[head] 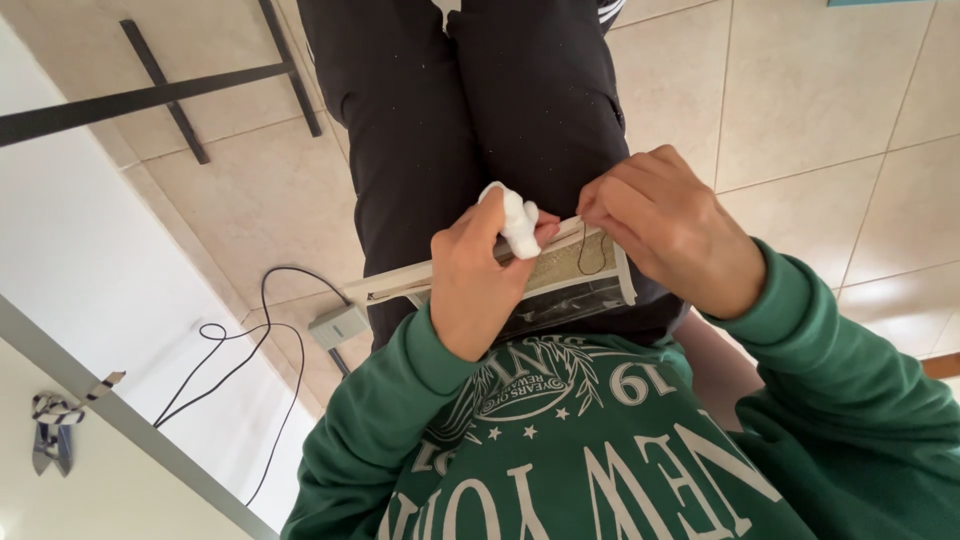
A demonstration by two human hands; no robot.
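Head view: looks down on a seated person's lap, with both hands meeting over a flat piece of fabric work.
Left hand [478,285]: just left of picture centre; it grips the near edge of the fabric piece [560,275], fingers curled shut on it, one fingertip wrapped in a white bandage [515,220] (or a cloth thimble, hard to tell).
Right hand [670,228]: at 2 o'clock from the left hand; thumb and forefinger are pinched together at the top edge of the piece, on something too small to make out.
Fabric piece: pale and rectangular, lying across the lap between the hands, with a glittery tan panel and a dark glossy strip below it.
Thread [590,255]: a thin dark loop hangs on the tan panel, just below the pinching fingers.
Clothing: green sweatshirt sleeves [860,370] and dark trousers [470,110].
Surroundings: beige tiled floor [800,90]; at 9 o'clock from the hands a small grey box [338,325] with a black cable [245,360] trailing from it.
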